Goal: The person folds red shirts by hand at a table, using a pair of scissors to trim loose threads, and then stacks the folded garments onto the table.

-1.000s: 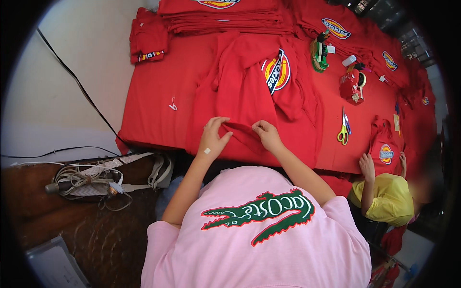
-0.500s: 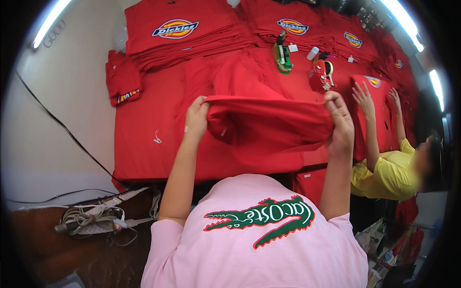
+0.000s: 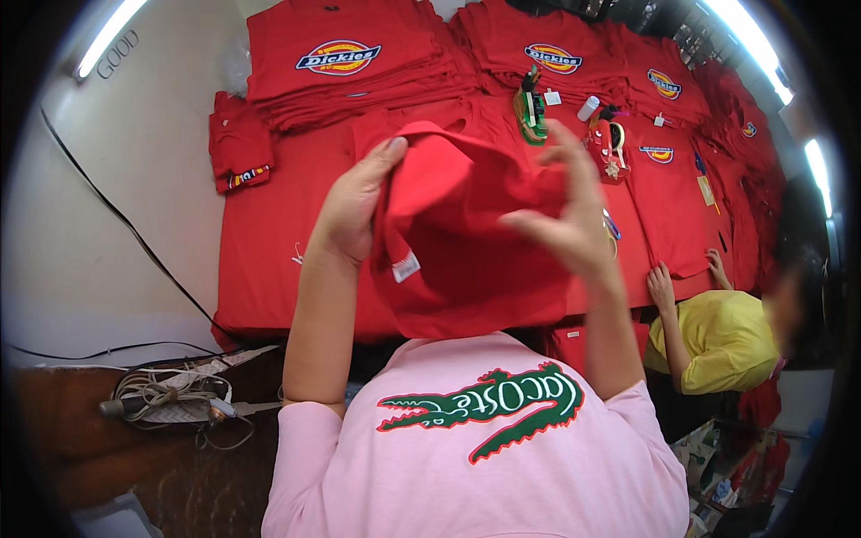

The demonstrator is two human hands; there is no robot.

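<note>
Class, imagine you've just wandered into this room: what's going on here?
A person in a pink top holds up a red garment, its edge gripped in the left hand. The right hand is blurred, spread open at the garment's other side. A white label shows on it. To the right, a co-worker in yellow has both hands at another red garment on the table. Folded red garments line its far side.

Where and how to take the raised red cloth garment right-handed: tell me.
Probably pinch the red cloth garment by its upper right edge, from the right: the left hand holds its left edge, and the cloth hangs slack toward the open right hand.
</note>
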